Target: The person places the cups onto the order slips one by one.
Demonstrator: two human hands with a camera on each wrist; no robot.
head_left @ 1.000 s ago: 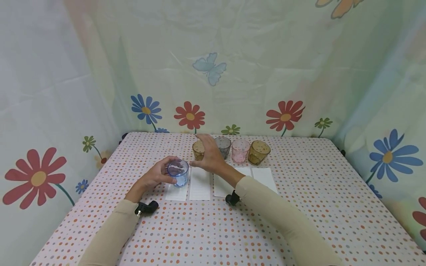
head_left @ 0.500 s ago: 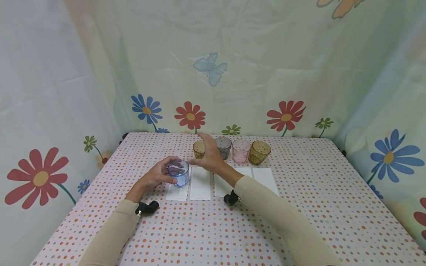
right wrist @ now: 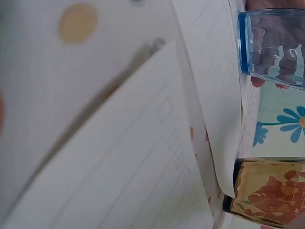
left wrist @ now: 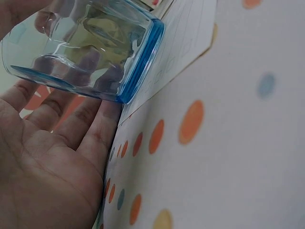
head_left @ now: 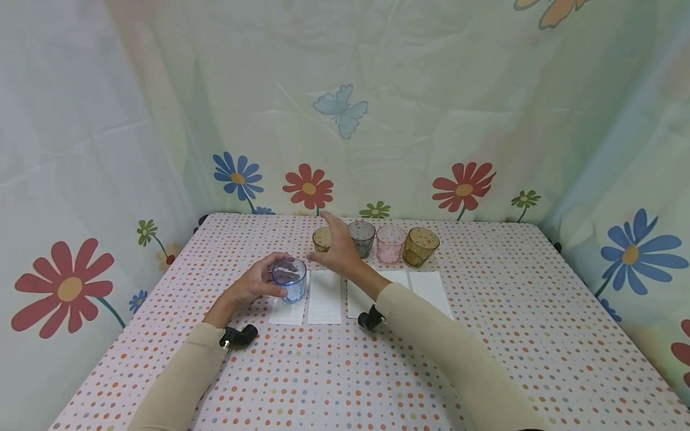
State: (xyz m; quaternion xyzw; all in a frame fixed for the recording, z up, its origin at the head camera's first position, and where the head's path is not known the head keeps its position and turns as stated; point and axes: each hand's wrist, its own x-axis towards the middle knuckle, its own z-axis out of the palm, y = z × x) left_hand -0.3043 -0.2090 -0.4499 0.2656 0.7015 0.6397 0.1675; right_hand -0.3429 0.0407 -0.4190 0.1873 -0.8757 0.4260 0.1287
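Head view looks down; close wrist views share blue glass (left wrist: 102, 50).

4 cups (head_left: 390, 246) bhnd paper slips (head_left: 324, 302), 5th cup (head_left: 293, 290) on far-L slip (head_left: 286, 314)

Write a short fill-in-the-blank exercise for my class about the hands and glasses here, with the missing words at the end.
1. The glass gripped by the left hand is ____ in colour.
2. Between the grey glass and the right-hand amber glass stands a glass coloured ____.
3. Counting the one in the left hand, ____ glasses show in the head view.
4. In that view, the right hand has its fingers to the ____ of the grey glass.

Missing words: blue; pink; five; left.
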